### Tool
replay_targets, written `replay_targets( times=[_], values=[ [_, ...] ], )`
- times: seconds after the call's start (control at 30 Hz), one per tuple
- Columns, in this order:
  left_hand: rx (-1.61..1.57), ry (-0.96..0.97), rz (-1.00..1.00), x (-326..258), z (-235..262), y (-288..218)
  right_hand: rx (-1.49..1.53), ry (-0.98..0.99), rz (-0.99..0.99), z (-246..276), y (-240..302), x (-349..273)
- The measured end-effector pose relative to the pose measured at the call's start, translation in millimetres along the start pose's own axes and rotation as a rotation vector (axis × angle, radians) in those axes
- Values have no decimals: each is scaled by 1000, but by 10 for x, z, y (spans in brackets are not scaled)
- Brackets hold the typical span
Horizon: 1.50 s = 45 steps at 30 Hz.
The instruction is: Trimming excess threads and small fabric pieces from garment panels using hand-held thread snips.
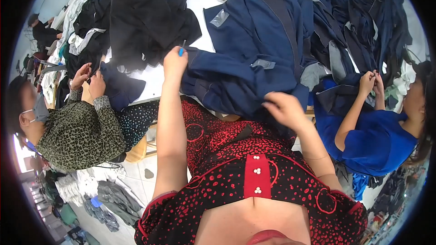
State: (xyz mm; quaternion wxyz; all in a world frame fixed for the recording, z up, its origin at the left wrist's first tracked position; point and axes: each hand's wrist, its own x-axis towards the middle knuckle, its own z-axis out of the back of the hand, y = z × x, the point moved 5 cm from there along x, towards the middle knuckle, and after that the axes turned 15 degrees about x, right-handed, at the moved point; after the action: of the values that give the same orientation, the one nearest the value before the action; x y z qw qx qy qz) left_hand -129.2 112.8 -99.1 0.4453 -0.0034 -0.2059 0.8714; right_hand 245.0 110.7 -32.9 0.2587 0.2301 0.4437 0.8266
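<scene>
Across my lap and the table edge lies a navy blue garment (227, 75) with a grey patch on it. In my left hand (175, 66), closed at the garment's left end, is a small blue-handled tool (181, 51) with a thin metal tip pointing up. Whether those fingers also pinch the cloth, I cannot tell. My right hand (287, 110) hovers at the garment's right side, slightly blurred, its fingers loosely bent and apart with nothing seen in them.
A black cloth pile (145, 18) and navy garments (268, 13) cover much of the white table (200, 22). On my left a masked person (77, 127) handles dark cloth; at right a person in blue (377, 140) does too. Clothes (113, 197) lie on the floor.
</scene>
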Motion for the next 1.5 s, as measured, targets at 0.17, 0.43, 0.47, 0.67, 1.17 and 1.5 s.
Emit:
replay_targets(
  times=[0.17,0.43,0.47,0.67,1.17,1.5],
  values=[
    [-187,178,-336,-525,185,-1354,42,357,-12,-649,31,-42],
    [20,638,-863,-1665,-373,-2371,-13,399,16,-709,50,-63],
    [108,732,-846,-1679,-467,-2343,-14,396,13,-681,59,-84],
    [-14,777,-749,-1407,-583,-2095,80,359,-109,-540,-25,-215],
    [-1321,-23,153,-304,1221,-181,-65,351,-209,-298,-218,-176],
    [-1297,330,-316,-567,1794,-1707,-37,176,-28,34,816,820]
  ],
)
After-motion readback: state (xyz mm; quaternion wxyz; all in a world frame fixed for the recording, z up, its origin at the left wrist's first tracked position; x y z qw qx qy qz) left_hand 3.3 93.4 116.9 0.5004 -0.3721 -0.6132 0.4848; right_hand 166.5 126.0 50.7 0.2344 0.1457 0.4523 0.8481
